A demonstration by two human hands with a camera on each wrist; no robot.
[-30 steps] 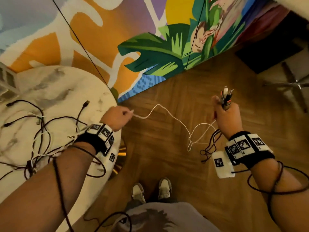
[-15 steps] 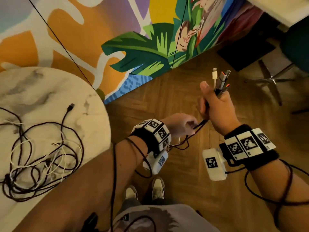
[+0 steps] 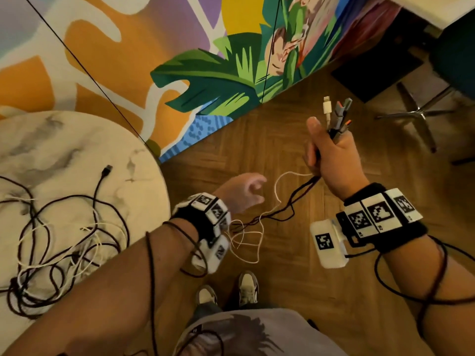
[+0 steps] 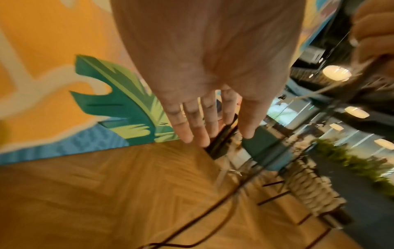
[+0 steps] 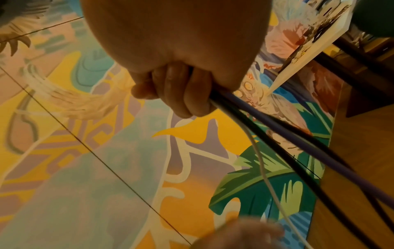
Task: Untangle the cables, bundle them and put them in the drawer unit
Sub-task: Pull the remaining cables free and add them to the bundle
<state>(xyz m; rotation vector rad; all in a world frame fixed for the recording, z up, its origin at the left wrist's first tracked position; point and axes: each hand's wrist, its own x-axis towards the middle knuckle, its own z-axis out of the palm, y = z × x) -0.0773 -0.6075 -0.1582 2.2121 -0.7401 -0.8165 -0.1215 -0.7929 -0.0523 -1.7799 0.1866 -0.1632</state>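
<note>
My right hand (image 3: 331,155) is raised over the wooden floor and grips a bunch of cables (image 5: 245,114); their plugs (image 3: 335,114), one white and the others grey, stick up above the fist. The black and white strands (image 3: 272,214) hang down from it and sag leftward under my left wrist. My left hand (image 3: 244,194) hovers beside those strands with straight fingers (image 4: 198,128) and holds nothing. A tangle of black and white cables (image 3: 59,247) lies on the round marble table (image 3: 64,150) at the left. No drawer unit is in view.
A painted mural wall (image 3: 154,60) stands behind the table. A chair with a metal star base (image 3: 421,111) is at the far right on the floor. My shoes (image 3: 228,291) are below the hands. Sensor leads wrap both forearms.
My left hand pulled a white cable away from the table, pinched the strands near my right hand, then let go and spread its fingers. My right hand stayed raised with the plugs.
</note>
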